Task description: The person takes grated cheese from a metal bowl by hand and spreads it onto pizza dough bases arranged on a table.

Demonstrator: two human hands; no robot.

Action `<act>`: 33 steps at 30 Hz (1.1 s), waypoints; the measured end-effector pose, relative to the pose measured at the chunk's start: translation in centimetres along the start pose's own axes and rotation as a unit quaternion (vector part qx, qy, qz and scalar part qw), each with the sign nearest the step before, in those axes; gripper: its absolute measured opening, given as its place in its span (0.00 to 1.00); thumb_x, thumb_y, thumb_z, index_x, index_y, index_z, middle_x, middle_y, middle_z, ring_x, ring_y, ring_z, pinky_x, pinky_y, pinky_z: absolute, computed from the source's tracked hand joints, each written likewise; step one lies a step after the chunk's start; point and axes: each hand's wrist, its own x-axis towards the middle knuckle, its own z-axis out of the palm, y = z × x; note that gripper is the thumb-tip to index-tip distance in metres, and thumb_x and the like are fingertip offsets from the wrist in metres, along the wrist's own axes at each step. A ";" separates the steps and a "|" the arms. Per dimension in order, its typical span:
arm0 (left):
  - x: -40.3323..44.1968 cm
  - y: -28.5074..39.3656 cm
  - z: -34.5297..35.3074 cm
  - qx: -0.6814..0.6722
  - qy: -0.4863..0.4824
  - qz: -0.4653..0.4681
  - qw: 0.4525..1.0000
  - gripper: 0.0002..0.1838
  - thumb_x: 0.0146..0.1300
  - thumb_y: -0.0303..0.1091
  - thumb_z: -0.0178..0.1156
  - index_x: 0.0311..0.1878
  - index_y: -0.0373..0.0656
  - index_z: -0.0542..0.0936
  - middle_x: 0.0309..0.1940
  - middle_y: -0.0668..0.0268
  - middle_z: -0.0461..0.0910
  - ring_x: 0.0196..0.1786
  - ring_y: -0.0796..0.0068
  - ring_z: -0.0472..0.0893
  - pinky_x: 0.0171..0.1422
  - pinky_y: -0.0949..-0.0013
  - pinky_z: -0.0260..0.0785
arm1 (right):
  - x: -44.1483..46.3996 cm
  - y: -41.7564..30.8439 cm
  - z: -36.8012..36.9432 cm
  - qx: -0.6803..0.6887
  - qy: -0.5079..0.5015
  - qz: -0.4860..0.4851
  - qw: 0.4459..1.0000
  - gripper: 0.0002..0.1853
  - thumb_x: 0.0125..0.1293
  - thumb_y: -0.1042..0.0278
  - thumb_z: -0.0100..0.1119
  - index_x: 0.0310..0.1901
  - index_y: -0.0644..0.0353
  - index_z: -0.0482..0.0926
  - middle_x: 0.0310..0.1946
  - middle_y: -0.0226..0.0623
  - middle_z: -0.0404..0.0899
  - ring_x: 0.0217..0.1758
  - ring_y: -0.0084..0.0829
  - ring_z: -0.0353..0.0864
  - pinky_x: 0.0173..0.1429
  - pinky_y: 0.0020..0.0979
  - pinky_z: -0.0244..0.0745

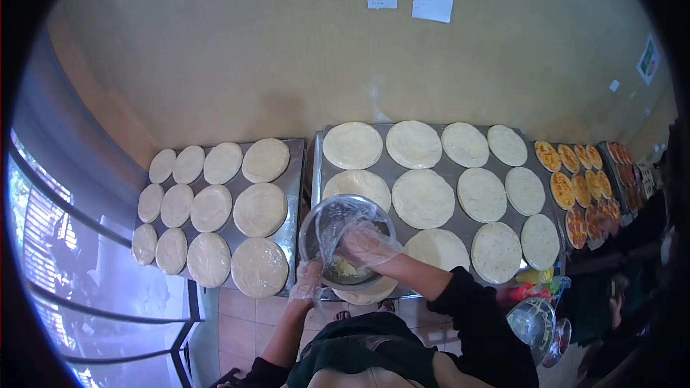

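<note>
A round metal mixing bowl (383,216) is in front of me, over the near left part of the middle tray. My left hand (307,280), in a clear plastic glove, grips the bowl's near left rim. My right hand (365,241), gloved the same way, reaches down into the bowl; its fingers are blurred under the plastic, so their shape is unclear. Pale yellowish crumbly food (346,267) lies in the bottom of the bowl. Around and partly beneath the bowl are flat round dough bases (422,199), one of them mostly covered by it.
Another tray (295,205) of dough rounds stands left. Topped pizzas (563,190) lie on trays to the right, where a co-worker's hand (609,227) reaches over them. A second bowl (532,323) and bottles (535,276) are at lower right. Behind the trays rises a wall (287,50).
</note>
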 end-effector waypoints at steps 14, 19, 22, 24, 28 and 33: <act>-2.8 2.2 -7.1 0.132 -0.125 -0.007 0.983 0.25 0.56 0.48 0.43 0.45 0.34 0.68 0.40 0.53 0.68 0.43 0.64 0.68 0.48 0.65 0.60 | 0.3 -11.7 0.8 0.418 -0.101 0.207 0.879 0.10 0.60 0.66 0.42 0.36 0.63 0.71 0.31 0.42 0.72 0.34 0.36 0.69 0.39 0.33 0.64; -4.1 2.8 -7.4 0.219 -0.111 0.226 0.943 0.17 0.58 0.41 0.44 0.39 0.35 0.71 0.31 0.60 0.71 0.34 0.69 0.72 0.38 0.69 0.66 | 1.8 -12.6 -1.5 0.288 -0.142 0.138 0.937 0.12 0.58 0.67 0.44 0.41 0.61 0.72 0.35 0.45 0.74 0.37 0.42 0.73 0.41 0.35 0.66; -4.8 3.3 -5.9 0.032 -0.126 0.007 0.992 0.16 0.57 0.42 0.46 0.38 0.37 0.71 0.30 0.61 0.70 0.32 0.71 0.72 0.36 0.69 0.66 | 0.7 -12.7 -1.8 0.276 -0.171 0.160 0.932 0.13 0.56 0.67 0.47 0.43 0.61 0.72 0.35 0.47 0.74 0.38 0.42 0.74 0.42 0.33 0.67; -3.4 1.1 -5.8 0.048 -0.130 -0.009 0.990 0.16 0.57 0.42 0.46 0.38 0.37 0.71 0.30 0.62 0.70 0.32 0.72 0.72 0.35 0.69 0.67 | 0.2 -12.6 -2.6 0.258 -0.186 0.171 0.932 0.14 0.55 0.68 0.48 0.43 0.62 0.72 0.34 0.47 0.74 0.38 0.41 0.74 0.43 0.32 0.67; -2.7 1.0 -4.7 0.171 -0.183 -0.006 0.968 0.17 0.58 0.40 0.44 0.42 0.35 0.70 0.38 0.57 0.69 0.42 0.67 0.69 0.46 0.66 0.63 | -1.1 -11.7 -4.4 0.537 -0.062 0.296 0.788 0.16 0.56 0.65 0.51 0.46 0.62 0.71 0.38 0.40 0.73 0.39 0.33 0.75 0.46 0.29 0.67; 0.4 -3.7 -3.0 0.330 -0.133 0.249 0.901 0.12 0.49 0.32 0.54 0.36 0.34 0.74 0.30 0.56 0.76 0.33 0.65 0.76 0.35 0.65 0.68 | -4.7 -8.5 -5.9 0.816 0.011 0.351 0.459 0.19 0.58 0.62 0.51 0.48 0.64 0.68 0.44 0.33 0.69 0.45 0.28 0.71 0.50 0.27 0.67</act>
